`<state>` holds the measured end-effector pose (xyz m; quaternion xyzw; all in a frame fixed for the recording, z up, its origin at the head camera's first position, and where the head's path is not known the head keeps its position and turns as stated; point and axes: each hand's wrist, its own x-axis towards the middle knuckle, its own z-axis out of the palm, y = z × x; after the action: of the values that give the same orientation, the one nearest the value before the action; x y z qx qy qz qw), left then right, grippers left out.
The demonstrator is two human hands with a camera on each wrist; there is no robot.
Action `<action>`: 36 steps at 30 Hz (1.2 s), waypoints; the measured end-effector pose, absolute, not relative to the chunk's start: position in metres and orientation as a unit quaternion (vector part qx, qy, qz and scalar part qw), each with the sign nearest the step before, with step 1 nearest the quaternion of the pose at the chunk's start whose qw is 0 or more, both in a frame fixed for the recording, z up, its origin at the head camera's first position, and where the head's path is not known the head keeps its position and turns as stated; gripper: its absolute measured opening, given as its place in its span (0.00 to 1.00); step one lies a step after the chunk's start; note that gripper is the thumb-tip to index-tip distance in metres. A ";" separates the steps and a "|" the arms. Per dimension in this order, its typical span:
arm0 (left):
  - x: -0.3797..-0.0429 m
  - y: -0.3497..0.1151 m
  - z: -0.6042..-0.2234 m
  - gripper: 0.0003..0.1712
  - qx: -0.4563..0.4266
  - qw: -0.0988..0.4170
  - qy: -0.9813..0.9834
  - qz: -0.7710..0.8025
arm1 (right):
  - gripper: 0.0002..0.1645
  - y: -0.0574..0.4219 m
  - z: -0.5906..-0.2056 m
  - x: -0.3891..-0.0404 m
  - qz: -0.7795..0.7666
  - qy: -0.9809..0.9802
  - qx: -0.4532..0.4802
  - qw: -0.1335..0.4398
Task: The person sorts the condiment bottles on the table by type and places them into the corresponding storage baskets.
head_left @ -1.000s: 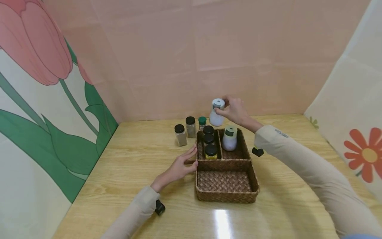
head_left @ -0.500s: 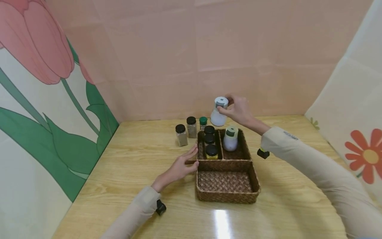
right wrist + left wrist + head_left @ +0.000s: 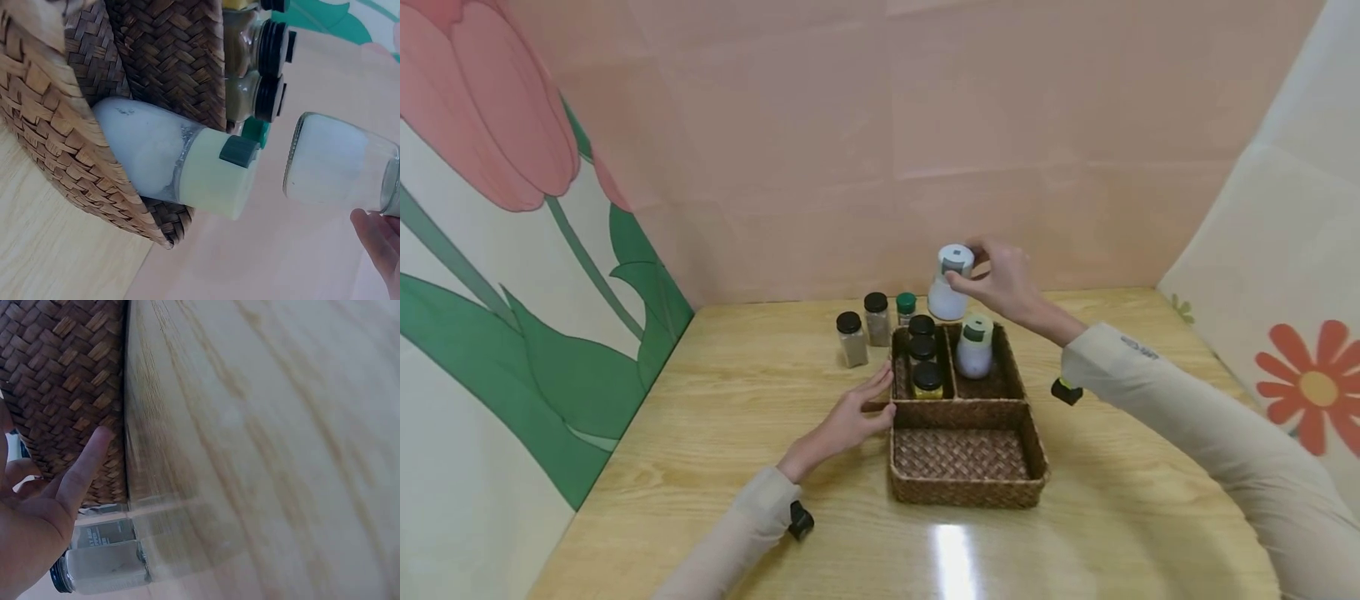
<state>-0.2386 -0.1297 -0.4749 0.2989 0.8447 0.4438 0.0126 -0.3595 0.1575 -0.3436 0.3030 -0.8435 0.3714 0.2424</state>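
Observation:
My right hand (image 3: 1003, 279) pinches a glass seasoning jar (image 3: 947, 298) by its white cap, held up behind the basket's right rear compartment. White contents fill much of that jar (image 3: 328, 159) in the right wrist view. A similar jar with a cream cap (image 3: 215, 172) stands in that compartment. My left hand (image 3: 846, 425) touches the left outer wall of the woven basket (image 3: 966, 492); in the left wrist view one straight finger (image 3: 87, 465) lies against the weave. Several black-lidded spice jars (image 3: 928, 382) stand in a row in the left rear compartment.
Behind and left of the basket, two black-lidded spice jars (image 3: 852, 340) and a green-lidded jar (image 3: 906, 307) stand on the wooden table (image 3: 737, 433). A pink backdrop (image 3: 775, 208) rises at the table's far edge. The basket's front compartment shows its bare woven bottom.
My right hand has shifted slightly to the right with the raised jar, its wrist swinging right too. The left hand and basket have stayed in place.

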 end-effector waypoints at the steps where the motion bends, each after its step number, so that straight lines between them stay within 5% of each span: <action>1: -0.239 -0.130 -0.475 0.35 0.298 0.012 0.845 0.444 | 0.28 0.158 -0.343 -0.358 0.371 -0.843 0.304 0.243; 36: -0.241 -0.135 -0.471 0.34 0.304 0.002 0.840 0.450 | 0.24 0.178 -0.351 -0.311 0.353 -0.837 0.351 0.230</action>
<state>-0.2406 -0.1351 -0.4713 0.3040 0.8397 0.4501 0.0020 -0.3108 0.1783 -0.3510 0.3506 -0.8366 0.3527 0.2298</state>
